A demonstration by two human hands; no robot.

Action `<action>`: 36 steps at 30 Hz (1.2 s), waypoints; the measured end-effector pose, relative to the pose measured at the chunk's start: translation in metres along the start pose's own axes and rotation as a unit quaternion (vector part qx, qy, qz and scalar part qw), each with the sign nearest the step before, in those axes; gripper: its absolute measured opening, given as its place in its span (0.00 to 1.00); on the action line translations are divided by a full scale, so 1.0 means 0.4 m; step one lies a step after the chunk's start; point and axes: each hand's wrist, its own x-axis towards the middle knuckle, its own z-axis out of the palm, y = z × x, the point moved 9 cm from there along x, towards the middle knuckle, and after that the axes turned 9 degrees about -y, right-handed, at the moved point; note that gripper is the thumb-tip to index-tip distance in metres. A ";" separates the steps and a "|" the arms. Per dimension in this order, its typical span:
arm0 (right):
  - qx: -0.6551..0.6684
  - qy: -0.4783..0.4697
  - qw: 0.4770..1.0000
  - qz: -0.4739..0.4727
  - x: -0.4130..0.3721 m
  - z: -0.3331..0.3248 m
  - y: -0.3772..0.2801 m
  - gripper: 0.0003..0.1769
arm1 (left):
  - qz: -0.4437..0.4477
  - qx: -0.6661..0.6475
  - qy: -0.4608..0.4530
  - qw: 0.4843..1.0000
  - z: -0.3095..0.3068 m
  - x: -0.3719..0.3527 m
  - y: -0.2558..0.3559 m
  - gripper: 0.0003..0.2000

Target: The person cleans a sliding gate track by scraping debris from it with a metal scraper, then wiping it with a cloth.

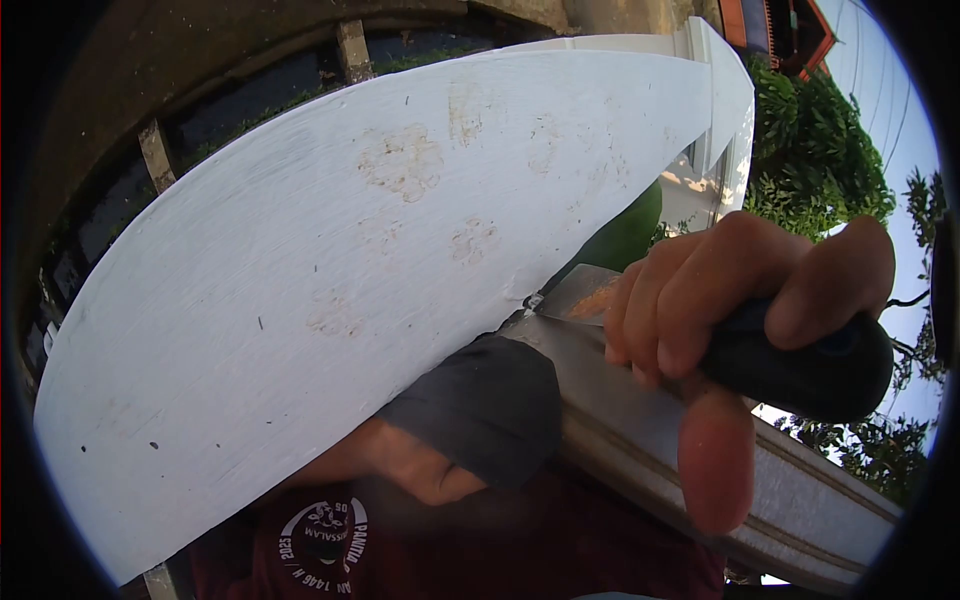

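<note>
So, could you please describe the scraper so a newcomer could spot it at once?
Start at the big white painted board filling the left of the view and follow its lower right edge to the grey moulding. There the right hand grips the scraper: the only tool, with a black handle and a flat metal blade.

The white board (300, 300) fills the left side and blocks the way there. A grey rail (640, 445) runs just under the right hand (720, 290), which grips a scraper (800, 378) in the tight corner where board and rail meet. An arm in a dark sleeve (480, 405) crowds the space below. Open air lies on the right, by the trees (815, 160).
</note>
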 end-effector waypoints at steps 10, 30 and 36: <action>0.063 0.183 0.973 -0.123 -0.103 -0.144 -0.012 0.32 | 0.039 0.013 -0.057 0.998 0.002 0.028 0.004 0.03; 0.168 0.271 0.925 -0.208 -0.161 -0.125 0.060 0.29 | 0.178 0.040 -0.182 0.966 0.034 0.002 0.004 0.05; 0.228 0.221 0.923 -0.218 -0.148 -0.129 0.069 0.28 | 0.188 0.042 -0.200 0.961 0.038 -0.006 0.000 0.06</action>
